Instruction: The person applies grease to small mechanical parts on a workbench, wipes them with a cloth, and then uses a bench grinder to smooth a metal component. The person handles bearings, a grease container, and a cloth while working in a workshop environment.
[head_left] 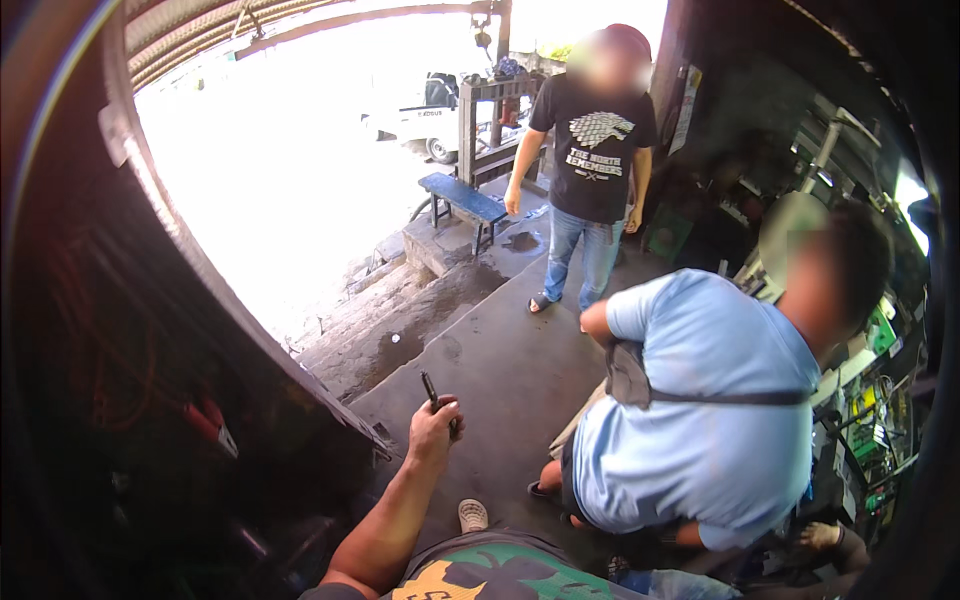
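My left hand (434, 434) is raised in front of me, fingers closed around a black pen (429, 388). One end of the pen points up and away above the fist. Below it the grey concrete floor (480, 365) shows, along with one light-coloured shoe (473, 515). My right hand does not show. At the lower right, a hand (821, 535) on a shadowed arm seems to be another person's, close to the blue-shirted co-worker; whose it is stays partly hidden.
A co-worker in a light blue shirt (690, 410) stands close on my right, back turned. Another person in a black T-shirt (600, 150) stands ahead. Beyond the floor's edge are rough steps (400, 320) and a blue bench (462, 200). Cluttered shelves (880, 400) line the right.
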